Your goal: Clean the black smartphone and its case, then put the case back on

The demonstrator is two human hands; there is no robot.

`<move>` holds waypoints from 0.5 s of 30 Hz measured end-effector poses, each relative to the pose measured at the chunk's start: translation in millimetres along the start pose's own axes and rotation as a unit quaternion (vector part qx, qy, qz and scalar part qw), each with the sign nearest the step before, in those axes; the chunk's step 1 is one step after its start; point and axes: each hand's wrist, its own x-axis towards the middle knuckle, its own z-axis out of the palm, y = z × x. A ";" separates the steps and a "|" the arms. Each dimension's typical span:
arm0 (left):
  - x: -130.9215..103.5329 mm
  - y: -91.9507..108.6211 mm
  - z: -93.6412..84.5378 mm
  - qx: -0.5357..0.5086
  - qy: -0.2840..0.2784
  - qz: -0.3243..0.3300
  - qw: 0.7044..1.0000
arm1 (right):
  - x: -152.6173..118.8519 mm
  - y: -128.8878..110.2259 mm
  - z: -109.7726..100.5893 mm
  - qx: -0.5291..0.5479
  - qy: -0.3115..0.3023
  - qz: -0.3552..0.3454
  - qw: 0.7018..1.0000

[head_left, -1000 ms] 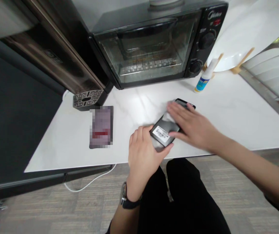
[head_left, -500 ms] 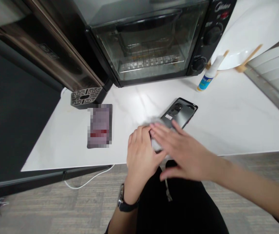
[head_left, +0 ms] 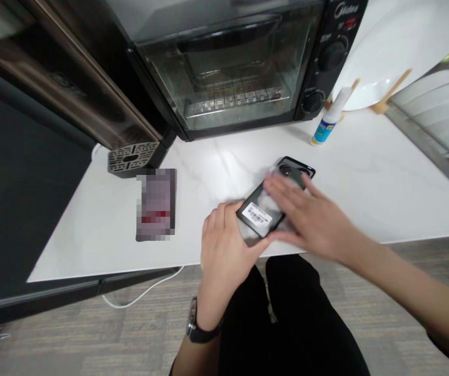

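A dark smartphone (head_left: 253, 200) lies tilted across the counter, its back and camera side up. A white label with a barcode (head_left: 257, 215) is stuck near its lower end. My left hand (head_left: 226, 240), with a watch on the wrist, grips the phone's lower left corner with its fingers bent. Across the upper part of the phone lies my right hand (head_left: 306, 214), blurred, its fingers fairly straight. Beneath those fingers a pale, thin wipe (head_left: 268, 199) is pressed to the phone's back. Most of the wipe is hidden, and its exact material is unclear.
A pixelated dark flat object (head_left: 156, 203) lies to the left, near a machine's drip tray (head_left: 132, 157). Behind stands a toaster oven (head_left: 232, 68). A small spray bottle (head_left: 323, 130) stands at the back right, near white plates (head_left: 439, 104) in a rack. The counter's front edge (head_left: 130, 272) is close.
My right hand has slid with the wipe away from my left hand, up toward the phone's camera end. The label at the lower end is now uncovered. My left hand stays at the corner.
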 end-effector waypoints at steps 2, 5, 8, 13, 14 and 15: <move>0.0 -0.2 0.3 -0.007 0.004 0.000 1.000 | -0.9 6.8 0.2 -0.033 0.035 0.066 0.997; -0.1 -1.0 0.6 -0.004 -0.001 0.002 1.000 | -7.1 -1.0 -0.2 -0.002 0.000 -0.019 1.000; 0.0 -1.5 0.8 -0.004 0.000 0.006 1.000 | -12.8 -4.6 -2.4 0.020 -0.030 -0.061 0.997; 0.6 -2.1 0.8 -0.007 0.005 0.002 1.000 | -14.9 3.0 -3.5 -0.037 0.035 0.075 0.996; 0.5 -2.2 0.7 -0.004 0.003 0.006 1.000 | -15.3 -1.1 -2.8 -0.020 0.017 0.037 0.999; 0.3 -2.3 0.5 -0.001 0.000 0.010 1.000 | -15.7 -5.6 -2.0 0.004 -0.004 -0.012 1.000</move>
